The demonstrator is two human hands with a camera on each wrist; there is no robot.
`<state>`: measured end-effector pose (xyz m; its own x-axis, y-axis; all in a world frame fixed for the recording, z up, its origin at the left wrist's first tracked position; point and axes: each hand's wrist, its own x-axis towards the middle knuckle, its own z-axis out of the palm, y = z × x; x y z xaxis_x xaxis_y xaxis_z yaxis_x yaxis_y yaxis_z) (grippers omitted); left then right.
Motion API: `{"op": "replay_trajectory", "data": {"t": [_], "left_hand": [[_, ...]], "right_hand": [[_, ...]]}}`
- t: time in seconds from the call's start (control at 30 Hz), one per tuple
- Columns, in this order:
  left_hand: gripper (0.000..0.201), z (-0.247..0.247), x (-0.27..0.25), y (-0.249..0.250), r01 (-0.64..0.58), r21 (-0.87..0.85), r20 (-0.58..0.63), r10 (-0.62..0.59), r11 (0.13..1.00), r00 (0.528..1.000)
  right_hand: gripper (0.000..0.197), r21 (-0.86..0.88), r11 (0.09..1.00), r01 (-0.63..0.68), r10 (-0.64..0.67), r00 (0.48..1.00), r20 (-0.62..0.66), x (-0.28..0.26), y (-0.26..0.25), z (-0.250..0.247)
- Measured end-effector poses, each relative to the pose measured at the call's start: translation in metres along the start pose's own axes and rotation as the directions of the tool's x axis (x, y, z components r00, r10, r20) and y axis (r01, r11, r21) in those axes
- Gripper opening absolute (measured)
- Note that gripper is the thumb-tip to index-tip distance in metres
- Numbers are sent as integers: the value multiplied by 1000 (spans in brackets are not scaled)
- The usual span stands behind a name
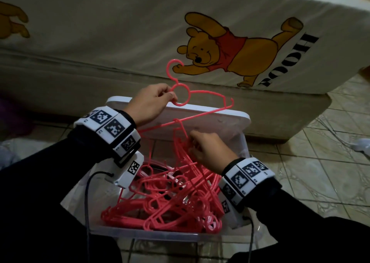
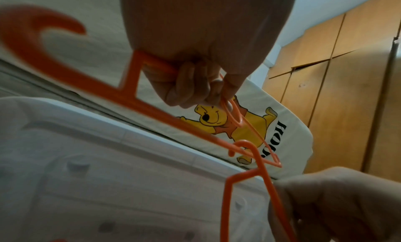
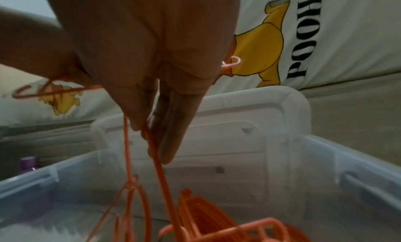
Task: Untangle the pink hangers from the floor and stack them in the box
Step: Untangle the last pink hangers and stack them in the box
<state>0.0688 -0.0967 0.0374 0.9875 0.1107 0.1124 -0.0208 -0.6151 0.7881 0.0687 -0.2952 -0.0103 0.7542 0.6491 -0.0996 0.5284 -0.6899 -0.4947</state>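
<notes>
My left hand [image 1: 170, 97] pinches one pink hanger [image 1: 208, 92] by the ring under its hook and holds it raised over the box. Seen from the left wrist, the fingers [image 2: 195, 84] curl round that hanger [image 2: 141, 105]. Its lower bar is still caught in the tangle. My right hand [image 1: 193, 144] grips a thin bar of another pink hanger at the top of the tangle [image 1: 170, 198]; its fingers [image 3: 156, 134] pinch the bar [image 3: 160, 173]. The tangled pile fills the clear plastic box [image 1: 144, 233], whose wall [image 3: 325, 160] shows from the right wrist.
The box's white lid [image 1: 220, 118] leans upright behind it against a bed covered in a bear-print sheet [image 1: 120, 32]. Tiled floor [image 1: 310, 172] lies to the right. A wooden wardrobe [image 2: 336, 74] stands beyond the bed. Black cables hang from both wrist units.
</notes>
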Motion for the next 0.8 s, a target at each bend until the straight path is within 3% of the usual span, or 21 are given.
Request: {"op": "replay_trajectory", "data": {"t": [0.2, 0.33, 0.43, 0.53, 0.6, 0.8], "left_hand": [[19, 2, -8, 6, -29, 94, 8, 28, 995, 1000], [20, -1, -9, 6, -65, 276, -23, 74, 959, 997], [22, -6, -6, 3, -17, 363, -119, 65, 932, 991], [21, -14, -1, -1, 56, 325, -247, 27, 944, 969], [22, -16, 1, -2, 74, 297, -271, 10, 952, 963], [28, -9, -1, -8, 74, 287, -83, -52, 955, 995]], "right_hand": [[16, 32, 998, -46, 46, 999, -15, -1, 9, 7], [17, 26, 999, -36, 37, 999, -24, 0, 13, 4], [18, 43, 997, -57, 60, 995, -76, 1, 23, -4], [15, 12, 997, -82, 83, 994, -66, -2, 29, -3], [14, -15, 997, -79, 78, 996, -36, -4, 28, 0], [17, 24, 1000, 10, -6, 985, -171, -4, 19, -33]]}}
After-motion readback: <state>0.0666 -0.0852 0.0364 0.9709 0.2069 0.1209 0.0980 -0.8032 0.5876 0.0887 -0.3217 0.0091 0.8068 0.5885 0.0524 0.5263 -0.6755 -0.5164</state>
